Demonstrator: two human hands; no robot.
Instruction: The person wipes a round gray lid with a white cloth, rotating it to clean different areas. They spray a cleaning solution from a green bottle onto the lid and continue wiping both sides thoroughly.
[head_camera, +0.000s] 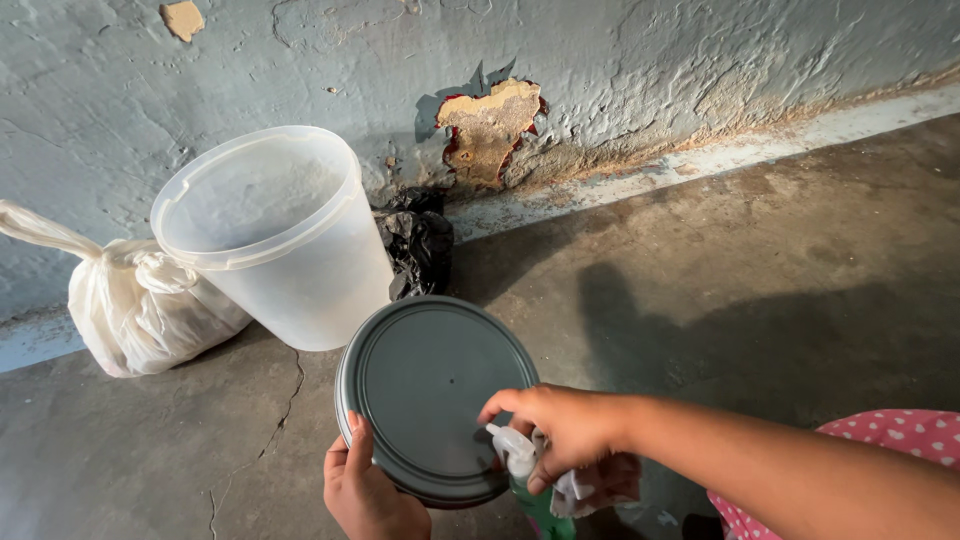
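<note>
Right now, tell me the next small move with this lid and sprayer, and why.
Probably squeeze the trigger. The right hand holds the green spray bottle with its white nozzle close to the grey lid, along with a cloth. The left hand grips the lid's lower edge, tilting its face toward the nozzle. No wet patch shows on the lid, so spraying likely comes before wiping.

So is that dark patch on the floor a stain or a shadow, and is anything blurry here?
Head view: the dark patch on the concrete floor looks like a soft shadow. Light is dim and even, without glare. The bucket and grey lid are sharp; the spray bottle under the right hand is slightly soft. The wall line bows from lens distortion.
</note>
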